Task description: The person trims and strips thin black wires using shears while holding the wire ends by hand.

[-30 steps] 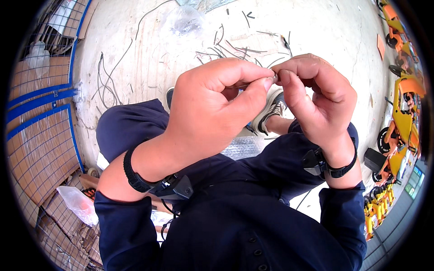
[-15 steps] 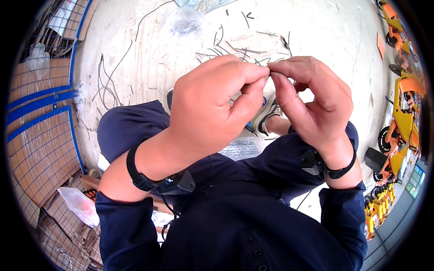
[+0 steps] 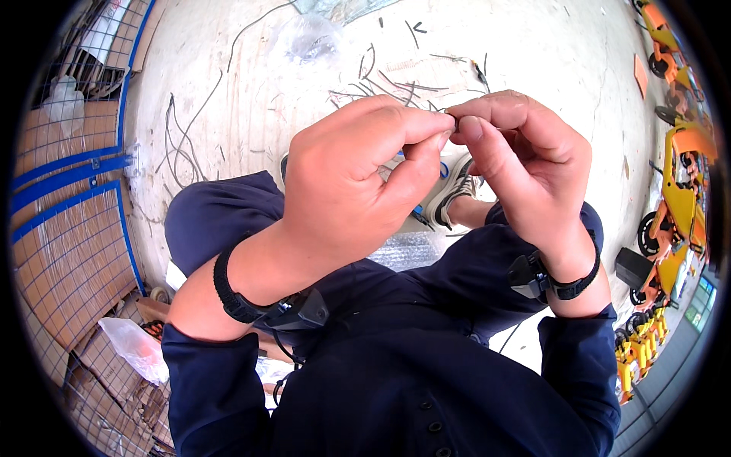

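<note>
My left hand point(image 3: 350, 171) and my right hand point(image 3: 533, 167) meet in front of me, above my knees. Between their fingertips is a tiny dark piece point(image 3: 456, 122), mostly covered and too small to name. The left thumb and forefinger pinch it from one side. On the other side the right thumb and fingers are closed against it. Past my hands, short dark wire pieces point(image 3: 388, 82) lie scattered over the pale floor. Partly hidden beneath the hands is a blue ring-shaped thing point(image 3: 444, 170), close to a dark striped shoe point(image 3: 451, 199).
A blue-framed mesh cage point(image 3: 95, 167) with cardboard stands at the left, with a clear plastic bag point(image 3: 135, 346) beside it. Long dark cable point(image 3: 179, 141) curls on the floor near another clear bag point(image 3: 308, 38). Yellow and orange wheeled machines point(image 3: 683, 183) line the right. Silvery wrap point(image 3: 407, 250) lies between my legs.
My right thumb has shifted up and its fingers have curled further around the tiny dark piece, which now shows a little more. The left hand has hardly moved.
</note>
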Demonstrator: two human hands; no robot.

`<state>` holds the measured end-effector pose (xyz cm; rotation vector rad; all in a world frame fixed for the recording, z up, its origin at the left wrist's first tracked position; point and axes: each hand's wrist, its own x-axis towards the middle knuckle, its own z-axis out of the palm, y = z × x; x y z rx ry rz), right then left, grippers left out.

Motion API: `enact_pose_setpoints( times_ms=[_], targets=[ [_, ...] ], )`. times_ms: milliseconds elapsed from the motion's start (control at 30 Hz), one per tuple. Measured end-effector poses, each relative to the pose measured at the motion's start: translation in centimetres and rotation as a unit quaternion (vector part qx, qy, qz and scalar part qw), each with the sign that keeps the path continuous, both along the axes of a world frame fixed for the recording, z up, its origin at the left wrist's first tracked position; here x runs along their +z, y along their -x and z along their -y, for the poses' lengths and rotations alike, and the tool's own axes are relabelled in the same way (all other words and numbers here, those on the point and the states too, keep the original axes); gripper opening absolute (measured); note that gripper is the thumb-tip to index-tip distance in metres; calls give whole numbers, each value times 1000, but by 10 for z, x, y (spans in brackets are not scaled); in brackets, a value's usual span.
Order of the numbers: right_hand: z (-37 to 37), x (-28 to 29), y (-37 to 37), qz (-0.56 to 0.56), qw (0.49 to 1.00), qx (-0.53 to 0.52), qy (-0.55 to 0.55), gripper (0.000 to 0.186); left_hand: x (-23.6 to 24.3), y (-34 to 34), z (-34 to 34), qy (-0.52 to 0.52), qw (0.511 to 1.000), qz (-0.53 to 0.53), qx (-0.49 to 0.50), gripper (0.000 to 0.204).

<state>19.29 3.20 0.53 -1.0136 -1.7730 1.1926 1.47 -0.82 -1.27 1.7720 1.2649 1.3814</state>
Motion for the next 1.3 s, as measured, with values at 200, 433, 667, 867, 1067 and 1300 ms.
enact_pose_setpoints(
  times_ms=[200, 433, 667, 867, 1067, 1300],
  targets=[
    [0, 2, -1, 13, 999, 11, 28, 9, 0, 2, -1, -13, 1000, -20, -9, 15],
    [1, 0, -1, 2, 1000, 7, 22, 9, 1, 3, 1, -10, 1000, -21, -13, 15],
    [1, 3, 1, -17, 999, -4, 51, 7, 7, 5, 1, -8, 999, -27, -21, 15],
    [0, -1, 1, 9, 1000, -6, -25, 6, 3, 5, 2, -19, 999, -44, -15, 16],
    [-1, -2, 1, 20, 997, -3, -72, 5, 6, 7, 3, -11, 999, -48, -24, 16],
    [1, -2, 0, 14, 999, -19, -37, 4, 7, 6, 4, -3, 999, -34, -36, 17]
  ],
)
